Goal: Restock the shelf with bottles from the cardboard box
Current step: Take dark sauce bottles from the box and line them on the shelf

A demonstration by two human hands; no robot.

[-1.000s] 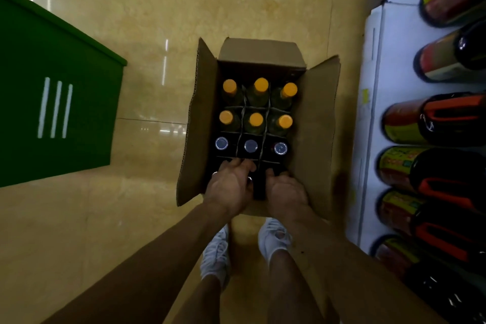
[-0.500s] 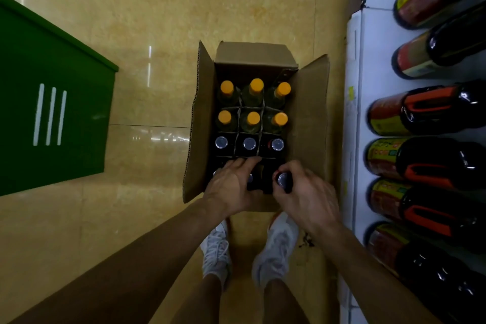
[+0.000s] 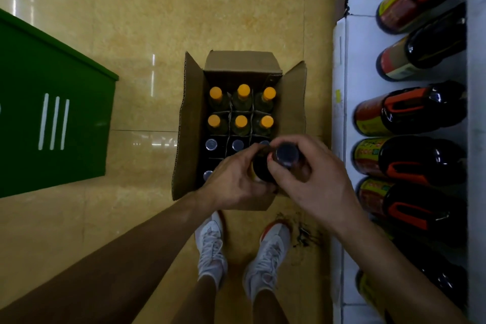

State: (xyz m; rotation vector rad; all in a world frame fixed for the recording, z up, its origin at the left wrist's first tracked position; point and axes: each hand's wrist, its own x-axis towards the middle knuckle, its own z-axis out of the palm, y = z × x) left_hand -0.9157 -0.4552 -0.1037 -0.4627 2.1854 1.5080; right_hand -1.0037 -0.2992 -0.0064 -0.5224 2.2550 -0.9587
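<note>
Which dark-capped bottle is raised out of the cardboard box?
The dark bottle at the near right corner: the right hand grips its neck, the left hand its body; the other dark-capped bottles sit low in the cardboard box.

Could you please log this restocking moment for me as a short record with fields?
Box: cardboard box open on the floor, beside the shelf
Contents: six orange-capped bottles at the far end, dark-capped bottles nearer
In hand: dark bottle, held over the box's near end
Right hand: grips its neck
Left hand: holds its body
</note>
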